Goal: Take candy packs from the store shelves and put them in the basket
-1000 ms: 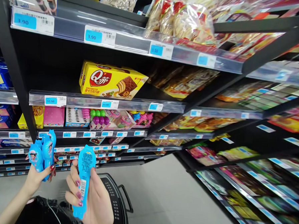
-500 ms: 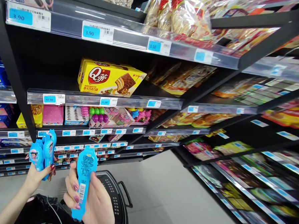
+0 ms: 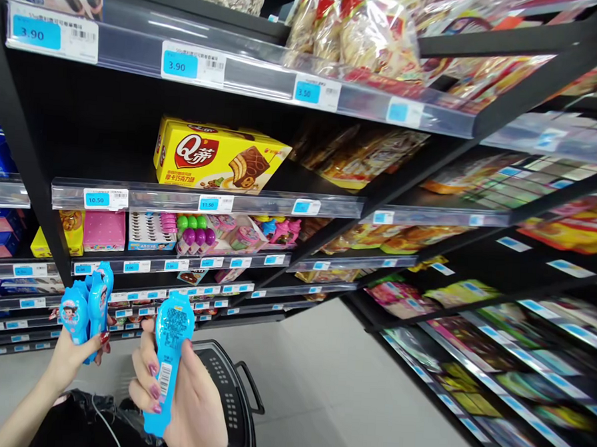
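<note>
My right hand (image 3: 186,401) is closed around one long blue plastic package (image 3: 173,324) with a rounded, scalloped head. Its back faces me, showing dark printed text and a barcode on the narrow lower part. To the left, my left hand (image 3: 74,362) pinches some similar blue packages (image 3: 75,315) together near their lower ends. They carry a cartoon figure on the rounded heads, and they overlap, so I cannot tell how many there are. The two hands are apart, held in front of the lower shelves.
A yellow snack box (image 3: 222,154) sits on the middle shelf (image 3: 259,203). Below are small sweets and a pink box (image 3: 104,230). A black shopping basket (image 3: 241,407) stands on the grey floor (image 3: 321,371) behind my right hand. Bagged snacks (image 3: 356,33) fill shelves above and rightward.
The view has shifted very slightly. Both hands keep the same hold on the blue packages, and the right one's package has tilted a touch.
</note>
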`<action>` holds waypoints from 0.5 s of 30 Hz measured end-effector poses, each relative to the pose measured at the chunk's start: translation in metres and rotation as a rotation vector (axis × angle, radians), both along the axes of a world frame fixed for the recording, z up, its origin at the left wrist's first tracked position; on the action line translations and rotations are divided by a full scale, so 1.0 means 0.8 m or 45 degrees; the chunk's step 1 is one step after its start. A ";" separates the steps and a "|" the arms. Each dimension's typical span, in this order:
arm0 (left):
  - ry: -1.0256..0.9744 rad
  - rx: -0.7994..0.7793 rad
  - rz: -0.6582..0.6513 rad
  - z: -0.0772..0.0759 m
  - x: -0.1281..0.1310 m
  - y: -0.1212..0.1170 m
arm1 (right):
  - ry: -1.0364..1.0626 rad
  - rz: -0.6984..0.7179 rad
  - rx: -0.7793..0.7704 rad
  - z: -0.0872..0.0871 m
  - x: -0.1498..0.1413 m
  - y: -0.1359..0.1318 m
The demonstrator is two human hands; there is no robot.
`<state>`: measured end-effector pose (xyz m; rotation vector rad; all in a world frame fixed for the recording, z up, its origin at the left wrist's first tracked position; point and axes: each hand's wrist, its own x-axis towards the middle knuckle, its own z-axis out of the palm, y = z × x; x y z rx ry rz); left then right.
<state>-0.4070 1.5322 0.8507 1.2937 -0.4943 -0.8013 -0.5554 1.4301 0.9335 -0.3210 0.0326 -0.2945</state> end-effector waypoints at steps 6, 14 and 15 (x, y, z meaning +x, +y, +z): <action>-0.040 0.016 -0.010 0.002 0.001 -0.002 | 0.088 -0.182 -0.093 -0.004 0.000 -0.001; -0.063 0.010 -0.018 -0.001 0.001 -0.002 | 0.443 -0.544 -0.754 -0.015 -0.001 -0.002; -0.080 0.015 -0.022 -0.001 0.001 -0.003 | 0.498 -0.561 -0.810 -0.014 -0.003 -0.002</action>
